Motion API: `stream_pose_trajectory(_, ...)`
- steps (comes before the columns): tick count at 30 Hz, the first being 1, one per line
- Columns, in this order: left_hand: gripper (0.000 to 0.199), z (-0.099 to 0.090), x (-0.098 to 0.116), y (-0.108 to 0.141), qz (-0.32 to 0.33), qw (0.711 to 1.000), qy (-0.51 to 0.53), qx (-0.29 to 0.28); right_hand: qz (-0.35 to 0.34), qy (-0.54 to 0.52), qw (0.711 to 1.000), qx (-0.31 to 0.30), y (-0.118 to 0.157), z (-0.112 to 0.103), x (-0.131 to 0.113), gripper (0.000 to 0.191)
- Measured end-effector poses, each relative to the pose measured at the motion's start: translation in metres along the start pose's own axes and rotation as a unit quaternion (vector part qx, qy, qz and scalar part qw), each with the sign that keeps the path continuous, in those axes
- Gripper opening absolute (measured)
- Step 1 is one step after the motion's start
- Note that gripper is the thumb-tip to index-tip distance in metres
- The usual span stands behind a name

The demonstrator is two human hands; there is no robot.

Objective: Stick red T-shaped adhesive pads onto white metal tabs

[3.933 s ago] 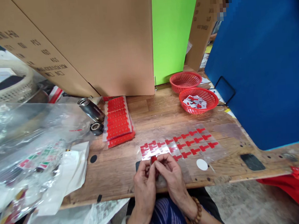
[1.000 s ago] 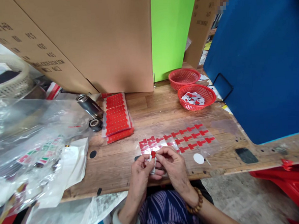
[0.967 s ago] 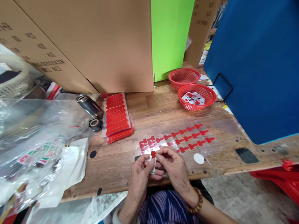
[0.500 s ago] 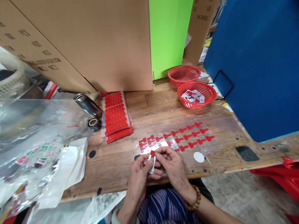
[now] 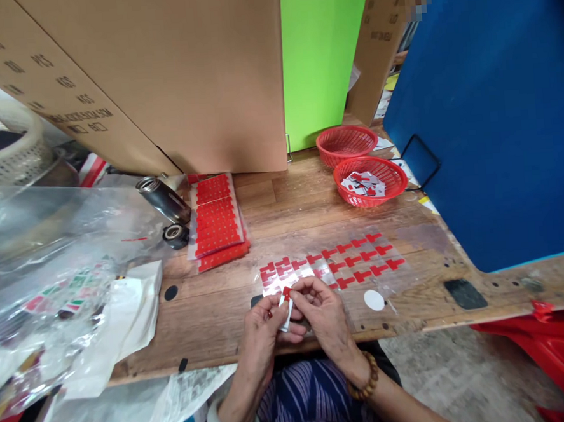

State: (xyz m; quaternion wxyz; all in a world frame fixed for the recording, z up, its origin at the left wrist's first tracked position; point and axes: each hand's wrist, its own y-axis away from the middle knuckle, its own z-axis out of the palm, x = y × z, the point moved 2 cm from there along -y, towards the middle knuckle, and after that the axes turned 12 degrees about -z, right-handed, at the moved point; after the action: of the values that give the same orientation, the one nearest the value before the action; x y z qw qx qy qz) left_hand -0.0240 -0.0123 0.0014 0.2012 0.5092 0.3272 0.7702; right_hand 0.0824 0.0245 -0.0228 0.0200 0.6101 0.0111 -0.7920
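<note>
Pinched between the thumb and fingers of my left hand (image 5: 261, 325) is a small white card (image 5: 287, 317). A red sticker (image 5: 286, 292) sits at the card's upper end. My right hand (image 5: 325, 315) is closed, its thumb and forefinger pressed on the edge of that sticker; part of the contact is hidden by the fingers. Just beyond both hands lies a clear sheet of red T-shaped stickers (image 5: 361, 257), flat on the wooden table (image 5: 286, 211). Its near left part is covered by my hands.
Two red baskets (image 5: 347, 144) stand at the back right, the nearer holding white and red cards (image 5: 364, 184). Left are stacked red sticker sheets (image 5: 216, 224), an open dark flask (image 5: 167, 200), its lid (image 5: 175, 235) and plastic bags (image 5: 70, 268). A blue board (image 5: 497, 128) rises at right.
Both hands stay at nearly the same spot with the card, fingers still pressed at the red sticker. The whole view has shifted very slightly.
</note>
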Motion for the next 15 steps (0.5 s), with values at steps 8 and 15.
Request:
stream_pose_trajectory(8,0.039,0.003,-0.001,0.004,-0.002,0.999,-0.038,-0.024,0.070,-0.104,0.987,-0.097,-0.009,-0.019,-0.005,0.041)
stream_pose_trajectory(15,0.042,0.000,-0.001,0.004,0.009,0.997,-0.072,-0.018,0.099,-0.059,0.977,-0.177,-0.008,-0.022,-0.012,0.037)
